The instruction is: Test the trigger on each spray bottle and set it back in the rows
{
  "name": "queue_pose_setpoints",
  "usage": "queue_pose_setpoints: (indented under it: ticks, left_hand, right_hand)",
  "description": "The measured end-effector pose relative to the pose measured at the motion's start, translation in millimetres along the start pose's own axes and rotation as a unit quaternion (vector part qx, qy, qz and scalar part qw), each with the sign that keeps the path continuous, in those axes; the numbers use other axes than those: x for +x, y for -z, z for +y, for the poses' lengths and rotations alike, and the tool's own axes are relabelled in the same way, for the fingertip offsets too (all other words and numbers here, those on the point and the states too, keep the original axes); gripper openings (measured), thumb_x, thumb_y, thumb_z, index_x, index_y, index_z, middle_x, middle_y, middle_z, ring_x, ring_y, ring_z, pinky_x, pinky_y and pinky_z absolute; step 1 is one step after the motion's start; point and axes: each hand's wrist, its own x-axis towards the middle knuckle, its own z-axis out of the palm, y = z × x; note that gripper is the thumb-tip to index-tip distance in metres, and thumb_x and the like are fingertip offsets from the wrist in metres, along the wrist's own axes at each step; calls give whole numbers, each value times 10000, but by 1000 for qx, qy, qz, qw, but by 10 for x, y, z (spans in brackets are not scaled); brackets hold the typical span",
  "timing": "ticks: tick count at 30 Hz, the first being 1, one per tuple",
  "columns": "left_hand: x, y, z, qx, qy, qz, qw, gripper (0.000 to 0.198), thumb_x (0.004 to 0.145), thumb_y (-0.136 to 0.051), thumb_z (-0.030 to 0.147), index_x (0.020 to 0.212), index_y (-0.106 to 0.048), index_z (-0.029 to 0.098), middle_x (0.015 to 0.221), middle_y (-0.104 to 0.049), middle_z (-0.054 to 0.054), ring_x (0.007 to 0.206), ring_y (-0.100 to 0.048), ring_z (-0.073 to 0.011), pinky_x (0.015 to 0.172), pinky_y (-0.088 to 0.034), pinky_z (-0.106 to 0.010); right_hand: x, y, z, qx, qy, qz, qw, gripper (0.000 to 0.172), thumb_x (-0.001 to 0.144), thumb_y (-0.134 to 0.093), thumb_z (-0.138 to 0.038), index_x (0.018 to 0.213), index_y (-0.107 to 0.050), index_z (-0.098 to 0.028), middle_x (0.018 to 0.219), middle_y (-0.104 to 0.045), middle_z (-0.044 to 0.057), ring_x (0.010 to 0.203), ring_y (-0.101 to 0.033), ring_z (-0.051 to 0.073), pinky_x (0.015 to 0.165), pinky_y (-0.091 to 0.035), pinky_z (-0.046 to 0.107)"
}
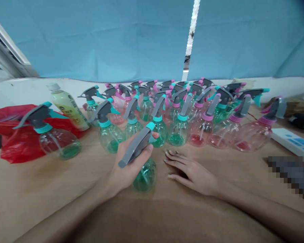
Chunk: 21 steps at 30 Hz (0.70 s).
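Observation:
My left hand is wrapped round the neck of a green spray bottle, its grey and turquoise trigger head showing above my fingers. The bottle is at the near middle of the table; its collar is hidden by my hand. To its right my right hand rests low over the tabletop, fingers stretched out and holding nothing. Just beyond both hands stand more spray bottles, among them a green one and a pink one. Another green spray bottle stands apart at the left.
Several spray bottles crowd the back of the wooden table. At the left lie a red plastic bag and a leaning pale bottle with a white cap. A white and blue device and a blurred-out dark object are at the right.

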Motion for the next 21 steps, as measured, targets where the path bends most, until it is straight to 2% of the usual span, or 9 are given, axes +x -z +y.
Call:
queue_pose_setpoints:
  ticks: [13, 18, 21]
  left_hand:
    - [6, -2, -1, -6, -4, 1, 1000, 298, 879, -497, 377, 1149, -576, 279, 571, -536, 45, 483, -493, -148, 542, -431, -298]
    - [1, -15, -39, -12, -11, 8, 1000, 280, 882, -501, 381, 1126, -593, 279, 586, -555, 35, 500, -505, -159, 593, -448, -319]
    - [6, -8, -45, -17, -13, 6, 1000, 245, 872, -515, 393, 1046, -628, 263, 611, -579, 17, 551, -533, -171, 642, -478, -340]
  right_hand:
    - [-3, 1, -2, 8, 4, 6, 1000, 537, 924, -459, -472, 1398, -411, -223, 1461, -405, 69, 1370, -318, 235, 1121, -296, 469]
    - [-3, 2, -8, 16, 4, 16, 1000, 531, 919, -471, -471, 1394, -417, -240, 1454, -416, 65, 1363, -332, 243, 1115, -303, 478]
    - [-4, -4, -3, 15, 7, 17, 1000, 530, 918, -474, -471, 1392, -420, -239, 1454, -416, 66, 1361, -336, 245, 1113, -307, 478]
